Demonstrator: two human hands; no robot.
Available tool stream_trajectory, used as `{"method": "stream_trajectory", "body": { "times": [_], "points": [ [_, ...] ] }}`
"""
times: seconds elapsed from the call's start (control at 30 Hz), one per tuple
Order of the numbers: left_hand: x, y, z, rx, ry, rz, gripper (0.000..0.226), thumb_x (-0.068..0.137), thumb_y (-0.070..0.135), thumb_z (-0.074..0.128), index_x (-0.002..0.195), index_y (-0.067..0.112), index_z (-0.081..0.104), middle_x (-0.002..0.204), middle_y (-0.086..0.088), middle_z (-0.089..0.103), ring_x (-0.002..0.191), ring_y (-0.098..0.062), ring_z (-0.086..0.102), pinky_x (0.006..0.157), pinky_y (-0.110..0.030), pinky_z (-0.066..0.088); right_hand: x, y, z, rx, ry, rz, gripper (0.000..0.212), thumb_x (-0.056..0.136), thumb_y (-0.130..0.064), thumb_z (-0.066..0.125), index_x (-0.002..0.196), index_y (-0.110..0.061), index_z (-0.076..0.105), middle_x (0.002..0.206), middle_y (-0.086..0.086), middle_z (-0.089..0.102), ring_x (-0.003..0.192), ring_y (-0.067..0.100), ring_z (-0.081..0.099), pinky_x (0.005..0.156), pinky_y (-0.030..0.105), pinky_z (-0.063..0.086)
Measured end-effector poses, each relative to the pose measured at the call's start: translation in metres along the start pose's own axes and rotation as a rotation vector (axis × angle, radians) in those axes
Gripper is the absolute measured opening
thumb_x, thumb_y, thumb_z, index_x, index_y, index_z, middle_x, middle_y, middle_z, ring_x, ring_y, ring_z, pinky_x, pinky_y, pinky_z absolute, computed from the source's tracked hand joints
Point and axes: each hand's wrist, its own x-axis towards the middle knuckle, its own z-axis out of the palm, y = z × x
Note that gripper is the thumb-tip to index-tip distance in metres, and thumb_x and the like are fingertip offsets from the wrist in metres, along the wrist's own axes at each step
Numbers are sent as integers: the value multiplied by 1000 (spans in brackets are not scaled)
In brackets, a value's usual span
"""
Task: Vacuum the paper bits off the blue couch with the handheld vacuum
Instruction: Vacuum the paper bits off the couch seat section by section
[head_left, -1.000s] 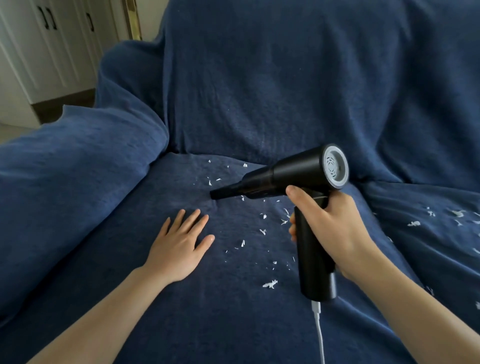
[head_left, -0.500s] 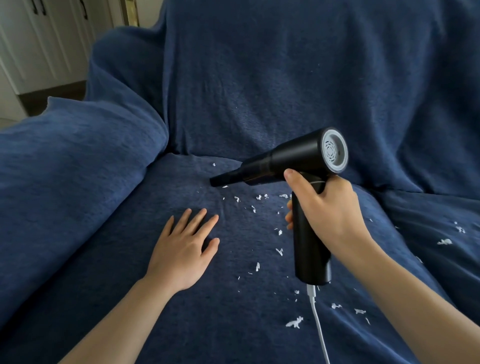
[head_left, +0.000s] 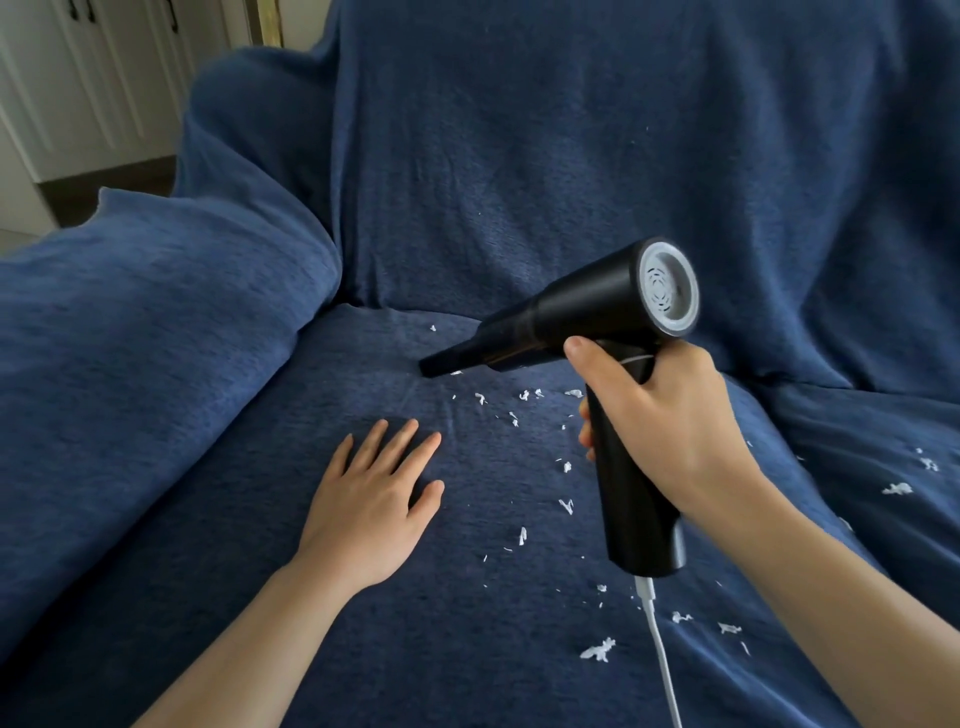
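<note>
**Vacuum nozzle at the back of the seat, bits still scattered**

Here one vacuum (head_left: 582, 312), one white cord (head_left: 662, 654) and two hands are seen on the blue couch (head_left: 519, 156). The paper bits (head_left: 596, 650) are too many and too small to be counted; most are strewn on the seat in front of the nozzle and under the handle, with a few on the cushion to the right. The left hand (head_left: 371, 499) is laid flat on the seat, fingers straight and slightly spread. The right hand (head_left: 660, 421) is wrapped around the upright handle, thumb raised toward the barrel. The nozzle is tilted down-left, its tip at a bit near the seat's back. Compared with half a second ago, poses are unchanged; fewer bits are seen by the nozzle
</note>
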Motion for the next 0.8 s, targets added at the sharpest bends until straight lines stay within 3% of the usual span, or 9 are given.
{"method": "stream_trajectory", "body": {
  "times": [0.23, 0.33, 0.43, 0.63, 0.8],
  "points": [
    [0, -1, 0, 4, 21, 1, 79, 78, 62, -12, 152, 41, 8, 161, 14, 5, 149, -14, 1, 122, -39, 3, 5, 8, -15, -5, 102, 33, 37, 90, -36, 69, 66, -8, 64, 50, 3, 66, 42, 18, 66, 54, 32, 54],
    [1, -1, 0, 14, 20, -5, 78, 79, 62, -10, 152, 41, 10, 161, 14, 8, 149, -14, 3, 122, -40, 4, 6, 7, -26, -39, 121, 38, 40, 88, -39, 70, 66, -6, 65, 50, 4, 67, 42, 19, 67, 58, 41, 60],
    [2, -1, 0, 10, 14, -4, 79, 78, 62, -9, 151, 40, 13, 161, 13, 10, 149, -16, 5, 121, -41, 6, 9, 5, -43, -128, 148, 21, 45, 87, -44, 70, 65, -5, 66, 53, 7, 70, 49, 24, 70, 74, 52, 62],
    [1, 0, 0, 21, 0, -9, 80, 77, 63, -10, 151, 41, 11, 161, 13, 9, 149, -15, 4, 121, -41, 5, 26, -5, -65, -368, 177, -64, 46, 91, -44, 65, 67, -6, 68, 56, 6, 71, 49, 10, 67, 82, 37, 59],
    [-2, 0, -1, 11, 6, -9, 79, 77, 63, -10, 151, 42, 11, 161, 16, 7, 149, -12, 3, 122, -38, 4, 54, -1, -52, -360, 164, -68, 46, 92, -43, 65, 73, -1, 70, 62, 7, 72, 44, 9, 67, 69, 23, 57]
  ]
}}
